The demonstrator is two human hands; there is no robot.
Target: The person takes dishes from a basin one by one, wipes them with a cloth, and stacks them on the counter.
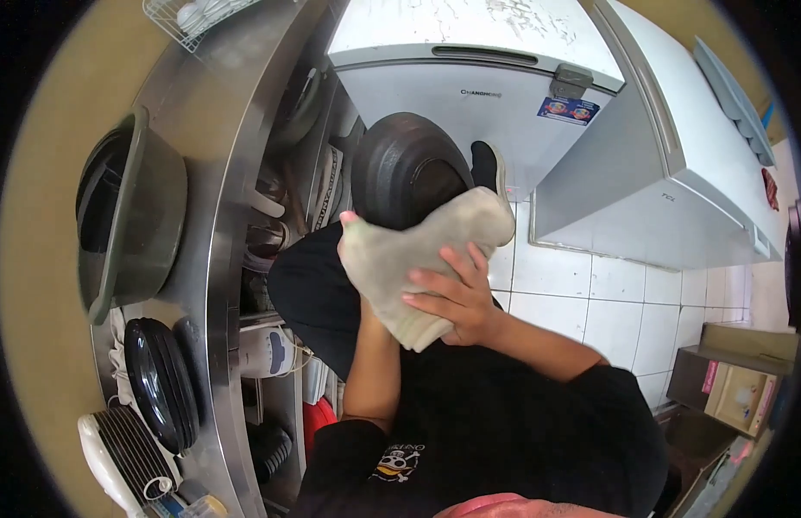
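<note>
A pale grey cloth (418,250) is bunched against the lower edge of a dark, ribbed bowl (396,164), tilted in front of my body. My left hand (346,221) is mostly hidden behind the cloth; only a fingertip shows at the cloth's left corner, near the bowl's edge. It seems to grip the bowl through the cloth. From the right, my right hand (463,298) presses on the cloth, fingers slightly apart and curved over it. The part of the bowl under the cloth cannot be seen.
On the left, a steel counter (206,129) carries a grey-green basin (163,220), black oval plates (159,384) and a plate stack (129,449). Shelves below hold kitchenware. White chest freezers (392,95) stand ahead and to the right on a tiled floor (551,285).
</note>
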